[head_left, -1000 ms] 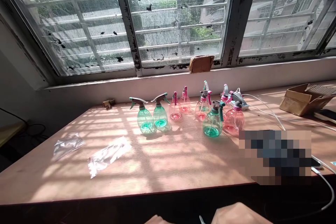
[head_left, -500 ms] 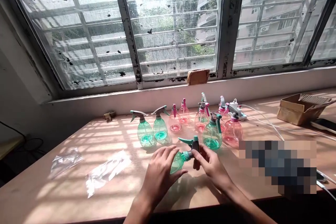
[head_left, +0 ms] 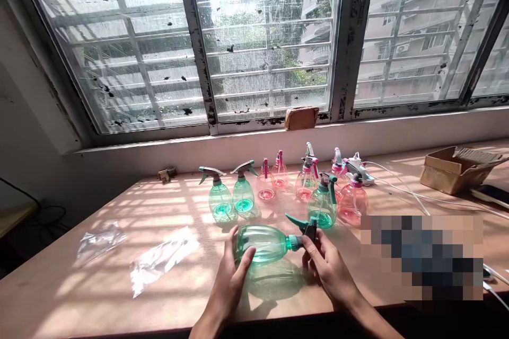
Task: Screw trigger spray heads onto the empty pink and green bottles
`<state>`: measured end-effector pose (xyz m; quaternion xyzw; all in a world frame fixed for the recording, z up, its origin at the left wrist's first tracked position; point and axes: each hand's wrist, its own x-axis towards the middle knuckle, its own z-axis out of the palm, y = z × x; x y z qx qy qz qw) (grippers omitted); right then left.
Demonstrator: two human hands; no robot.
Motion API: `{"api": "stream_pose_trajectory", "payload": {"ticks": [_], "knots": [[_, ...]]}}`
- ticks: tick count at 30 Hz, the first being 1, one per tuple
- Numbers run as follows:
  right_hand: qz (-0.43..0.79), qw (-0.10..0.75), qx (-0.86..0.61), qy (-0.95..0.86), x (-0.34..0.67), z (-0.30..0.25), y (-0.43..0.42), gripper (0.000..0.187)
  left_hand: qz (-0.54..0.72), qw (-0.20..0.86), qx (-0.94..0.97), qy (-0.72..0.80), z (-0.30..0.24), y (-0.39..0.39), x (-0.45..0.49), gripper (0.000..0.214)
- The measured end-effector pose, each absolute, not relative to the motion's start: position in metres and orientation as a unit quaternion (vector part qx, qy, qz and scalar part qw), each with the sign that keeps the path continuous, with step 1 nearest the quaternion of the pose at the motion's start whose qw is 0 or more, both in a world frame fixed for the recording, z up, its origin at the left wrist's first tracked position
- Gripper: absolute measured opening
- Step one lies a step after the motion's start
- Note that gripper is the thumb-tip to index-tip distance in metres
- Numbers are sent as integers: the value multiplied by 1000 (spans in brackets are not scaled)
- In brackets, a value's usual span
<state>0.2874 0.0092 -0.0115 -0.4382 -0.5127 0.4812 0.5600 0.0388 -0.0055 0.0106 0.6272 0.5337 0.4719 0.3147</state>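
I hold a clear green spray bottle [head_left: 265, 243] on its side, just above the wooden table [head_left: 191, 296]. My left hand [head_left: 233, 270] wraps round the bottle's base end. My right hand [head_left: 324, 262] is closed on its teal and grey trigger head [head_left: 304, 228]. Behind them stand several more spray bottles: two green ones [head_left: 220, 198] on the left, another green one [head_left: 321, 204] in front, and several pink ones [head_left: 352, 201] toward the right.
Two empty clear plastic bags [head_left: 159, 259] lie on the table's left half. A cardboard box [head_left: 453, 169] and white cables [head_left: 401, 190] are at the right. A window sill and barred window run behind.
The bottle has turned to lie level between my hands. My left hand slid from its top to its base end, and my right hand stays on the trigger head.
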Motion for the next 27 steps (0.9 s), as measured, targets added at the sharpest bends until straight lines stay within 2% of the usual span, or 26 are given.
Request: {"api": "stream_pose_trajectory", "payload": {"ticks": [5, 8, 11, 17, 21, 27], "knots": [[485, 563, -447, -498, 287, -15, 14, 56, 481, 239, 727, 428, 4, -13, 39, 89], [451, 589, -429, -515, 288, -15, 11, 49, 481, 335, 674, 450, 1, -7, 37, 106], [410, 611, -408, -541, 289, -16, 7, 49, 505, 416, 584, 481, 1, 1, 36, 106], [416, 595, -390, -567, 289, -14, 0, 51, 495, 428, 597, 463, 7, -3, 33, 90], [470, 558, -422, -538, 292, -12, -3, 54, 523, 410, 608, 434, 9, -15, 36, 97], [372, 598, -398, -588, 296, -20, 1, 50, 516, 511, 570, 385, 3, -10, 35, 103]]}}
